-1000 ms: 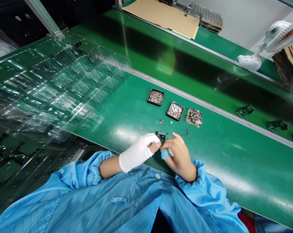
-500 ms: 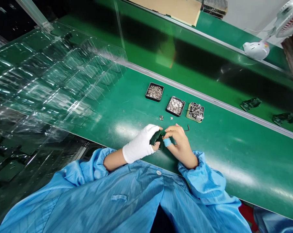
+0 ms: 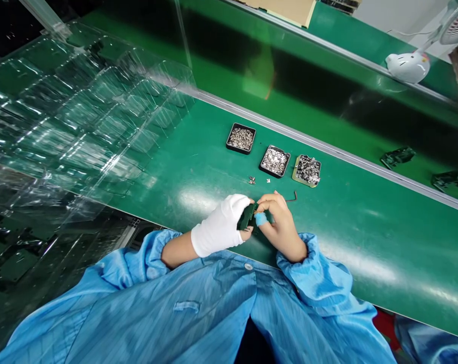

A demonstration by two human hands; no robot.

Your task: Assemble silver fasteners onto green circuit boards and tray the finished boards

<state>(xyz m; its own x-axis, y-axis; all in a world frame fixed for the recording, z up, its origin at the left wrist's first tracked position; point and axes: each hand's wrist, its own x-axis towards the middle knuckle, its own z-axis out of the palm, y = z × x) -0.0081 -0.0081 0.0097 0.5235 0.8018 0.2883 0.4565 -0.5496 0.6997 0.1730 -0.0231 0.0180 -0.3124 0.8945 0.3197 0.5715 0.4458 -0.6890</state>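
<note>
My left hand [image 3: 220, 225], in a white glove with bare fingertips, is closed on a small green circuit board [image 3: 246, 217], thumb at its near edge and fingers at its far edge. My right hand [image 3: 277, 220], with blue tape round one digit, has its thumb and forefinger pinched at the board's right side. Whatever lies between those fingertips is too small to make out. Beyond the hands on the green bench lie a few small metal pieces [image 3: 252, 180], a single metal piece [image 3: 268, 180] and a thin reddish-brown bent rod [image 3: 292, 196].
Three small trays of metal parts stand farther back: a left tray [image 3: 227, 143], a middle tray [image 3: 262, 165] and a right tray [image 3: 295, 175]. Clear plastic blister trays [image 3: 100, 116] cover the left side. A metal rail [image 3: 308, 139] runs behind; a white fan [image 3: 409, 67] stands beyond.
The board has tilted in my left hand, so more of its face shows. My right fingers stay pinched beside it. The whole view has shifted slightly.
</note>
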